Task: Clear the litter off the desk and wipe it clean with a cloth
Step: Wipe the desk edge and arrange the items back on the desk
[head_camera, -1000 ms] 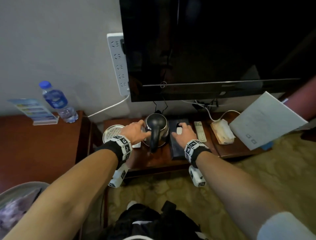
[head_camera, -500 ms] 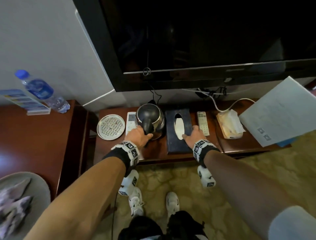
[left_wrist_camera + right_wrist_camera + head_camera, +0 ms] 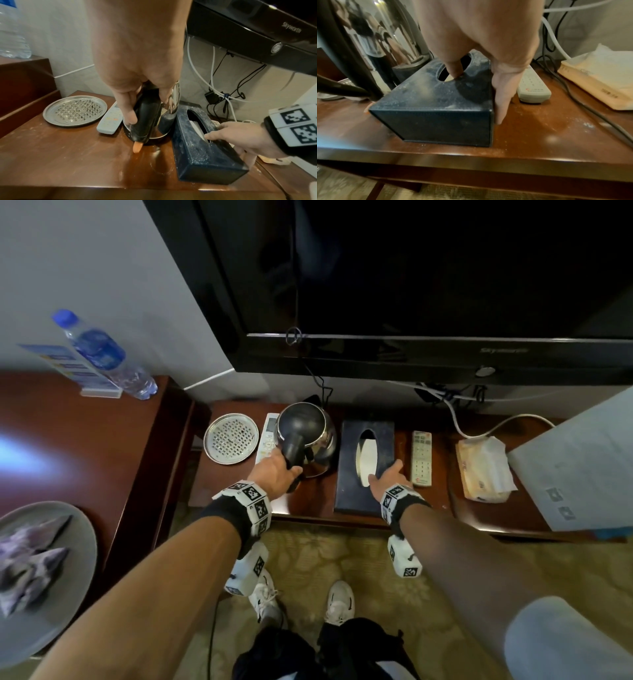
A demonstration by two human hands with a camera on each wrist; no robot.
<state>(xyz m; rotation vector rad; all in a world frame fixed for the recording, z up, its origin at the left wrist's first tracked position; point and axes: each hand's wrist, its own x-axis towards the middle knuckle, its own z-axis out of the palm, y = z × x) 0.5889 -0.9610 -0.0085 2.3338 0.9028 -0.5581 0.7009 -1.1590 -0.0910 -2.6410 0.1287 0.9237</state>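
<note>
Bare desk (image 3: 239,491) strip open in front of the kettle (image 3: 310,436), narrow gap between tissue box (image 3: 363,470) and grey remote (image 3: 421,457), television (image 3: 428,285) low overhead, cables (image 3: 445,397) behind.

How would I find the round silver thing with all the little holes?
Look under the big black TV at the low wooden desk. At its far left end, left of the kettle and the pale remote beside it, lies a flat metal tray. It alone is round and covered in tiny holes.
</note>
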